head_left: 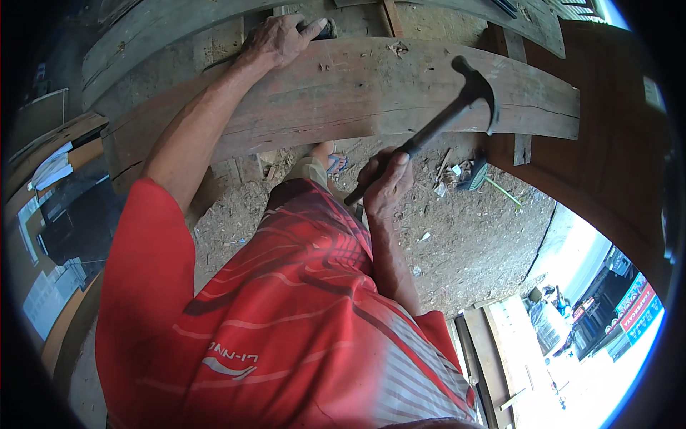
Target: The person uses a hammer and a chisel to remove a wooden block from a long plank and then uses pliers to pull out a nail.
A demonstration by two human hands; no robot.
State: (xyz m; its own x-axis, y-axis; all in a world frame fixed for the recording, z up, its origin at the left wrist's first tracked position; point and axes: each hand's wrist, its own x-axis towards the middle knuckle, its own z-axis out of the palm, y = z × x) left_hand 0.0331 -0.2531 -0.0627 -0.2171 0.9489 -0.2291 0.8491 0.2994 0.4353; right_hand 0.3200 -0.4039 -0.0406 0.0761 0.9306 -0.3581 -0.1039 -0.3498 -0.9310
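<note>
My right hand [386, 180] is wrapped round the dark handle of a claw hammer [477, 91]. The hammer is held up at a slant, its head over the right part of a long wooden plank [343, 86]. At the plank's far edge, my left hand [280, 41] is closed, with a dark rounded thing [327, 30] showing beside its thumb. Most of that thing is hidden by the hand, so its kind cannot be told. The left forearm crosses above the plank.
Another weathered board [150, 46] lies beyond the plank. A brown wooden panel [600, 107] stands at the right. Below, wood shavings cover the dirt floor [471, 236], where a green-handled thing [477, 176] lies. Papers and a dark flat case [82, 218] are at the left.
</note>
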